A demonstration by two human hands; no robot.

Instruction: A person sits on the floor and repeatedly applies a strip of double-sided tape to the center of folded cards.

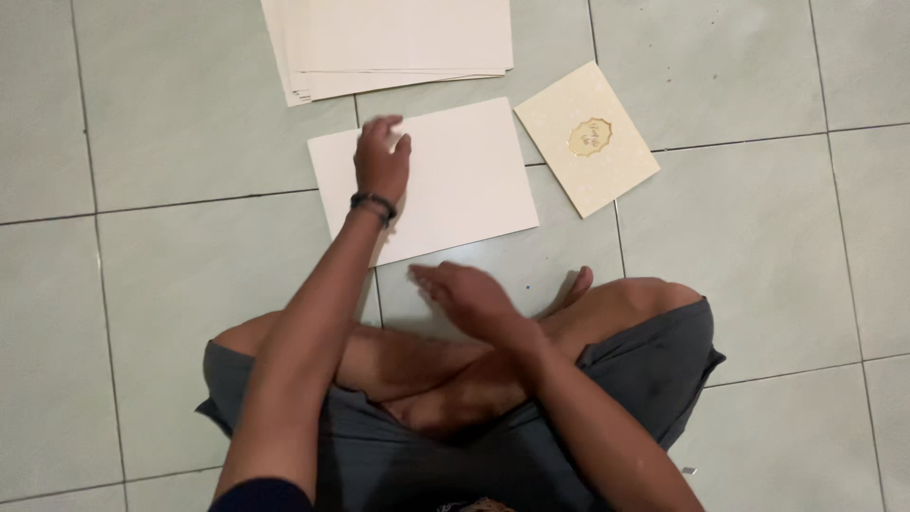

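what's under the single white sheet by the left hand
Only the tiled floor shows around the single white sheet. The left hand rests on it; anything beneath the sheet is covered.

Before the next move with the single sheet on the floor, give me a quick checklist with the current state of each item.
1. Left hand on the single sheet: ok.
2. Right hand empty, off the sheet: ok.
3. Sheet flat on the tiled floor: ok.
4. Paper stack apart from the sheet: ok.
5. Cream card with gold emblem clear of the sheet: ok, narrow gap.
6. Sheet's underside clean: cannot tell.
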